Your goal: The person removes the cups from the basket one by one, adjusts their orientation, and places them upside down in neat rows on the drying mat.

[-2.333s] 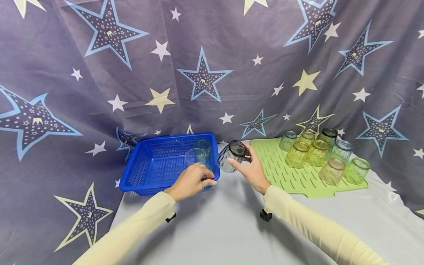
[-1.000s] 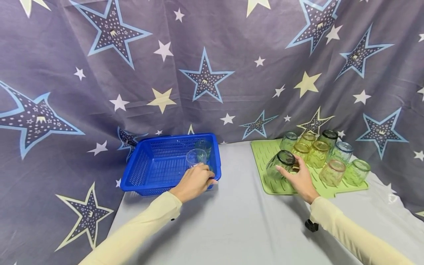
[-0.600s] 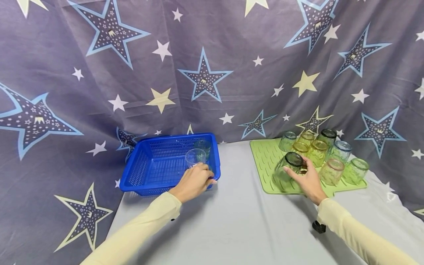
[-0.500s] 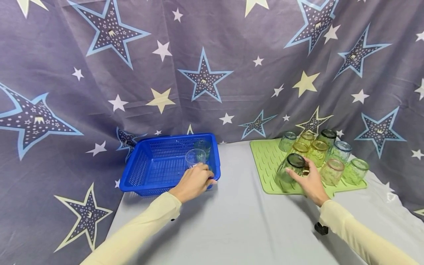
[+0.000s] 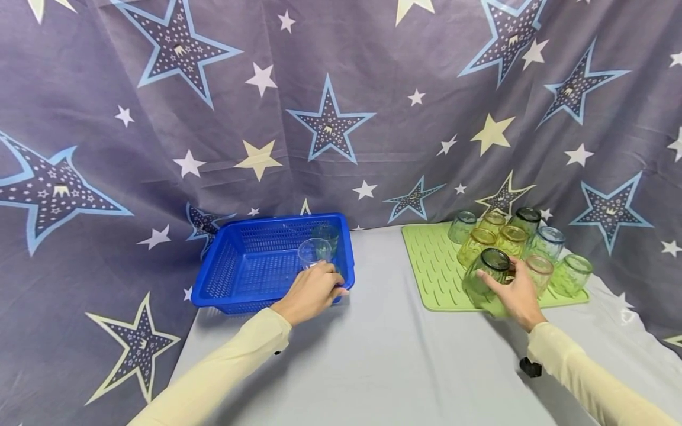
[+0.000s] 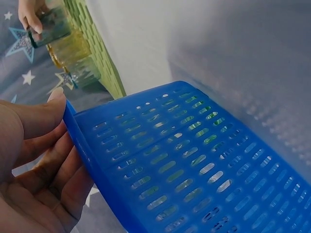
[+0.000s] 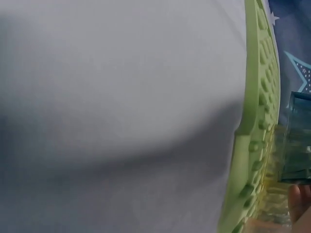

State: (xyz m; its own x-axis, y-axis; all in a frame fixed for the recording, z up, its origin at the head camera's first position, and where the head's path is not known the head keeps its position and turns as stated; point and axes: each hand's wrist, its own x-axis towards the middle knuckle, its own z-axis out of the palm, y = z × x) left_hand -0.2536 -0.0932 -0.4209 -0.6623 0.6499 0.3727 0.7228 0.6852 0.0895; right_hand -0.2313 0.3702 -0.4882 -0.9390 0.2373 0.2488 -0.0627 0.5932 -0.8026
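My right hand (image 5: 517, 293) grips a dark grey drinking glass (image 5: 485, 284), base up, at the front of the green drying mat (image 5: 426, 266). The same glass (image 7: 299, 141) shows at the right edge of the right wrist view, with fingertips at its end. Thumb and fingers of my left hand (image 6: 43, 145) pinch the rim of the blue plastic basket (image 6: 160, 145). In the head view that left hand (image 5: 314, 290) covers the basket's front right corner. A clear glass (image 5: 313, 251) and a greenish glass (image 5: 326, 236) stand inside the basket, partly hidden.
Several upturned glasses fill the mat's right part: a yellow glass (image 5: 476, 247), a pink glass (image 5: 540, 272) partly behind my right hand, a green glass (image 5: 572, 275), and a blue-rimmed glass (image 5: 547, 242). A star-patterned curtain (image 5: 341, 177) hangs behind the white table (image 5: 362, 367).
My right hand has carried the dark glass rightward from beside the basket to over the mat, then along its front toward the pink glass. The left hand stays at the basket's corner.
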